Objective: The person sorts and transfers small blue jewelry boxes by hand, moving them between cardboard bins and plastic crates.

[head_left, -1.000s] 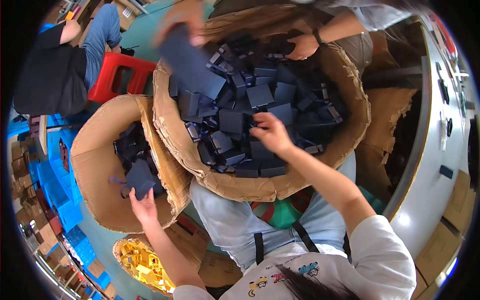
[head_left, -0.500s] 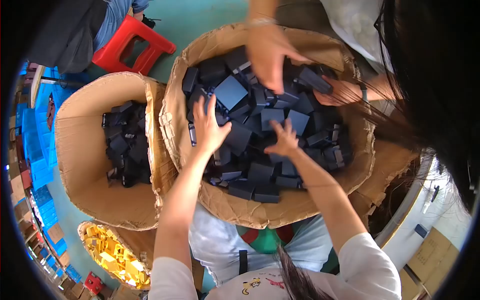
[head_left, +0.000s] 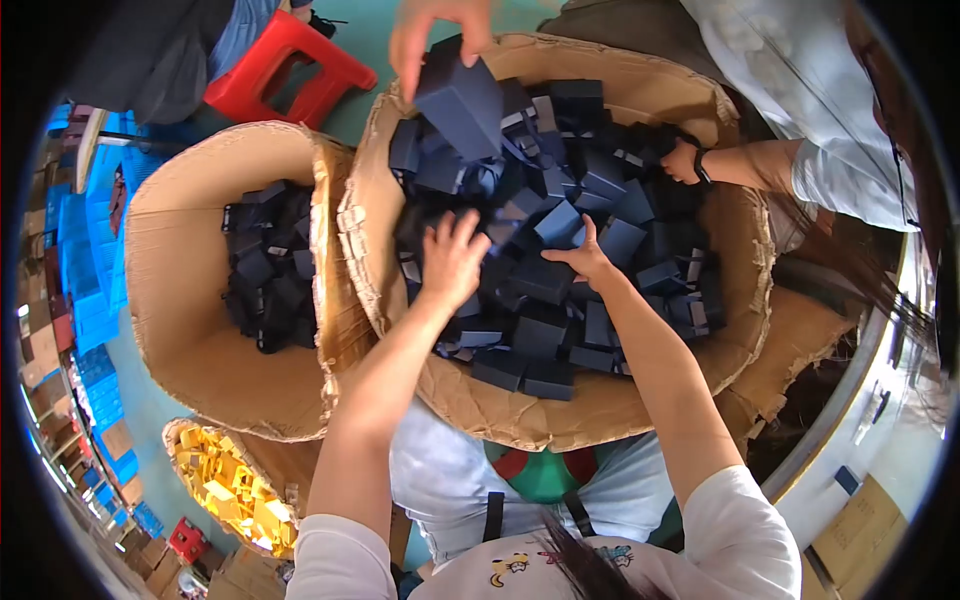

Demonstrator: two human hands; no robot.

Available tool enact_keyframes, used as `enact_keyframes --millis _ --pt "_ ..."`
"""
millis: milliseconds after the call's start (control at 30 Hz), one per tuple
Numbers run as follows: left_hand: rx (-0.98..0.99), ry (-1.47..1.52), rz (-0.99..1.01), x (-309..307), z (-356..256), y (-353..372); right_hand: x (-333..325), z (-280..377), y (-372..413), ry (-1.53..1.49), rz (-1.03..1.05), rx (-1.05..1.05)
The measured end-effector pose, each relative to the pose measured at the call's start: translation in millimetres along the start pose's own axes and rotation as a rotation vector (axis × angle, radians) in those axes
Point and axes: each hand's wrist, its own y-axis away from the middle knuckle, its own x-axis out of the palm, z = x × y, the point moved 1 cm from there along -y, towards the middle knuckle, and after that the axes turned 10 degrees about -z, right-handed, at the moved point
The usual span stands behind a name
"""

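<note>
My left hand reaches into a large round cardboard bin full of dark blue and black boxes. Its fingers are spread over the pile, on the left side, with nothing seen in them. To the right, my right hand has thumb and forefinger stretched apart, beside a small dark blue box; its other fingers are partly hidden. Below both hands lies another dark box among many. Another person's hand grips a large dark blue box above the far left rim.
Across the bin, the other person's second hand touches the pile at right. A second cardboard bin on the left holds black items. A bin of yellow pieces stands lower left. A red stool sits behind.
The other person's hand has lifted a large box from the pile toward the upper left. My left hand has moved right and down; my right hand is slightly higher. The view has shifted slightly.
</note>
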Motion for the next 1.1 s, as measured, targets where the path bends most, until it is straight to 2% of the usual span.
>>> enact_keyframes --millis 67,100,233,267,300,367,400,467,500,567,600,633,667,700,733,767,800,833,867,900,933,967,1000,1033,1067,1100 --pt "0.048 0.068 0.079 -0.1 -16.8 31.4 11.1 -4.5 -7.2 0.048 -0.095 -0.033" --pt "0.047 0.109 0.124 -9.2 -25.8 41.0 11.9 -19.9 -22.9 0.093 -0.055 -0.138" --pt "-0.222 0.432 0.171 -30.5 -39.7 68.6 9.4 -34.6 25.0 0.161 0.136 -0.239" --pt "-0.25 0.441 0.102 -42.6 -44.8 73.3 9.1 -41.4 38.0 0.197 0.144 -0.274" --pt "-0.29 0.498 0.128 -53.0 -47.1 79.7 5.8 -49.3 52.9 0.054 0.294 -0.205" --pt "-0.332 0.595 0.126 -79.9 -49.1 84.7 -2.6 -46.4 97.9 0.051 0.267 -0.151" --pt "-0.347 0.647 0.075 -95.8 -48.3 87.3 -7.4 -48.1 114.2 -0.074 0.32 -0.123" --pt "-0.371 0.761 -0.006 -138.8 -40.3 86.6 -10.1 -39.1 153.5 -0.278 0.376 -0.144" --pt "-0.423 0.837 -0.001 -162.5 -30.7 91.7 -5.6 -38.6 163.8 -0.278 0.41 -0.257" --pt "-0.531 1.109 -0.03 -209.3 -7.1 108.6 13.3 -4.8 209.9 -0.331 0.567 -0.336" --pt "-0.684 1.266 -0.132 -235.8 -1.4 118.6 31.1 9.4 228.8 -0.353 0.648 -0.394" --pt "-0.933 1.201 -0.273 -258.0 20.0 141.9 53.6 23.0 245.0 -0.431 0.692 -0.43" --pt "-1.056 1.241 -0.375 -279.7 44.6 157.2 79.2 36.8 259.6 -0.524 0.728 -0.516" --pt "-0.983 1.366 -0.468 -297.2 58.4 161.6 99.3 55.3 283.3 -0.647 0.805 -0.358" --pt "-0.945 1.642 -0.637 -309.8 69.1 161.6 138.1 62.2 290.0 -0.762 0.829 -0.387" --pt "-0.844 1.752 -0.42 -321.0 87.8 163.1 165.4 71.8 302.3 -0.667 0.812 -0.308" --pt "-0.755 1.897 -0.242 -324.7 95.1 167.5 156.0 96.7 323.7 -0.382 0.756 -0.304" --pt "-0.704 1.885 -0.317 -317.1 135.0 200.5 171.1 99.4 332.2 -0.46 0.719 -0.284" --pt "-1.103 1.773 -0.656 -312.9 136.8 198.4 201.1 94.8 318.0 -0.311 0.581 -0.385" --pt "-1.486 1.57 -0.994 -310.4 137.7 198.5 181.6 95.4 320.6 -0.221 0.531 -0.401" --pt "-1.558 1.363 -1.053 -291.2 185.6 241.6 180.7 79.9 304.4 -0.35 0.465 -0.58" --pt "-1.735 1.243 -1.217 -279.3 186.1 250.9 157.6 64.8 286.1 -0.291 0.372 -0.715" --pt "-1.737 1.099 -1.147 -271.1 163.0 243.7 116.7 50.4 277.9 -0.217 0.325 -0.681" --pt "-1.734 0.956 -1.077 -262.4 130.9 238.9 109.3 10.8 241.8 -0.179 0.023 -0.898" --pt "-1.668 0.84 -0.939 -247.5 117.1 245.7 78.8 -18.5 211.6 -0.049 -0.068 -0.968" --pt "-1.587 0.728 -0.803 -230.4 103.0 246.5 40.0 -42.7 204.2 0.082 -0.163 -0.832"
